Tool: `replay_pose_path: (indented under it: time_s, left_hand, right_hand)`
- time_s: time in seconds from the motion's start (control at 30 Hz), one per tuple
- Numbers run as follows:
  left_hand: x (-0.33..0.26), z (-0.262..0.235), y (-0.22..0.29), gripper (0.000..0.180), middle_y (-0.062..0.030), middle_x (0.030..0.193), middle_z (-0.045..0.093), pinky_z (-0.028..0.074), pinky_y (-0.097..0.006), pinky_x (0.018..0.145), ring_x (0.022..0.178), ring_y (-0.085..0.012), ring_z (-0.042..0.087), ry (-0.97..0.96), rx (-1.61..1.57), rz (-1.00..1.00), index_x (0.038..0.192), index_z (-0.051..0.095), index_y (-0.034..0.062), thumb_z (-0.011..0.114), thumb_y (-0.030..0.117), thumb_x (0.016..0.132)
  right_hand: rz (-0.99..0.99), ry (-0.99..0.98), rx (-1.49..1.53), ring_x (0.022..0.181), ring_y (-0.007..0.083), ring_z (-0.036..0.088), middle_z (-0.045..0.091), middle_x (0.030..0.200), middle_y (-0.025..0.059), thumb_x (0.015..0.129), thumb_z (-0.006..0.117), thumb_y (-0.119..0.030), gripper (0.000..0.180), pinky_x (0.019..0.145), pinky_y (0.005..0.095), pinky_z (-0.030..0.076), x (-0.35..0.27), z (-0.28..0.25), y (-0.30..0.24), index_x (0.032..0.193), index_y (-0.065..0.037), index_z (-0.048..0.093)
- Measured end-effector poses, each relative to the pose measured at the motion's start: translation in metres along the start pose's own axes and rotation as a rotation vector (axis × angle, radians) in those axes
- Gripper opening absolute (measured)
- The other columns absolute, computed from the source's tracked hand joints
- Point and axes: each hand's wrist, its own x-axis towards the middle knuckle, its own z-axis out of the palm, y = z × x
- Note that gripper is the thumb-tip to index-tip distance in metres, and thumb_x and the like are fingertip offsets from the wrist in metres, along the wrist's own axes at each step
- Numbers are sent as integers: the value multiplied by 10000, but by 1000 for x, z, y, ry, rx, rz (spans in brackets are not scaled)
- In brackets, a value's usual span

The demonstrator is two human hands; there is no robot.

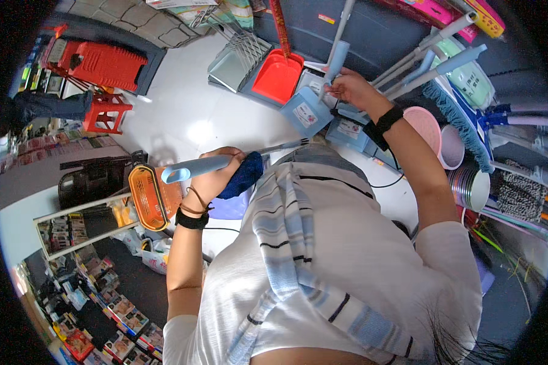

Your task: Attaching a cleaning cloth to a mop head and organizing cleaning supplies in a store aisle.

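White floor (182,109): red stool (106,112) (plastic), dustpans (278,76).

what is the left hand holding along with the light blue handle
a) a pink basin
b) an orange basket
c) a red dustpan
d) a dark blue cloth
d) The left hand grips the light blue handle with a dark blue cloth bunched against it; the red dustpan, pink basin and orange basket lie apart from it.

Right hand (352,89) fingers hidden behind blue dustpan (304,112), grip apparently closed.
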Motion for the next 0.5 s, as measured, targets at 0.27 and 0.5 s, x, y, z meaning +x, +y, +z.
replay_pose_path:
  time_s: [0.27,0.5]
  left_hand:
    - [51,0,44,181,-136,800,670,508,-279,665,707,-192,651,-199,152,274,885,638,-35,547,90,791]
    - [108,21,71,146,-141,890,659,504,-285,698,761,-208,646,-261,164,436,850,623,-45,560,65,778]
  right_hand:
    - [-72,178,-258,746,110,596,574,921,44,833,601,-335,446,649,249,477,0,7,-10,1207,-123,481]
    - [-479,314,-936,828,242,621,611,1009,174,773,619,-462,590,747,349,487,27,-23,-2,1133,0,548]
